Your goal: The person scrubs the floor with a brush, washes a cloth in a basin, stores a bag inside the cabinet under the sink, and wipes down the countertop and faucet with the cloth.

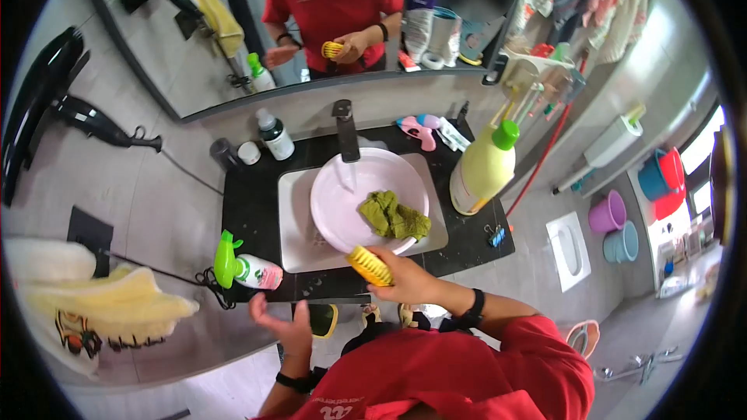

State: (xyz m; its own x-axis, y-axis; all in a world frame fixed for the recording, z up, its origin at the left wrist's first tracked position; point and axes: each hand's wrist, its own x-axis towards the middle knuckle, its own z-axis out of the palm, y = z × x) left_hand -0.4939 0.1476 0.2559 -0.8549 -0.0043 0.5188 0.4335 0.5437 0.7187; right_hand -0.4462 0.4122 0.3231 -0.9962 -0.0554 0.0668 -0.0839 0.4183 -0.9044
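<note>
My right hand (401, 278) grips a yellow scrub brush (369, 266), its bristles facing up and left, just over the near rim of a pale pink basin (331, 218). The basin sits in the white sink (296, 241) under a dark faucet (346, 132). A wet, crumpled green cloth (395, 216) lies in the right part of the basin. My left hand (286, 330) is open and holds nothing, fingers spread, in front of the counter edge. Closest to it is a spray bottle (253, 272) with a green trigger head, standing on the counter's left front corner.
A large yellow bottle with a green cap (484, 167) stands right of the sink on the black counter (249, 222). Small bottles (275, 136) are at the back left. A mirror (233, 39) hangs behind. A hair dryer (97, 120) and towels (117, 307) hang at left.
</note>
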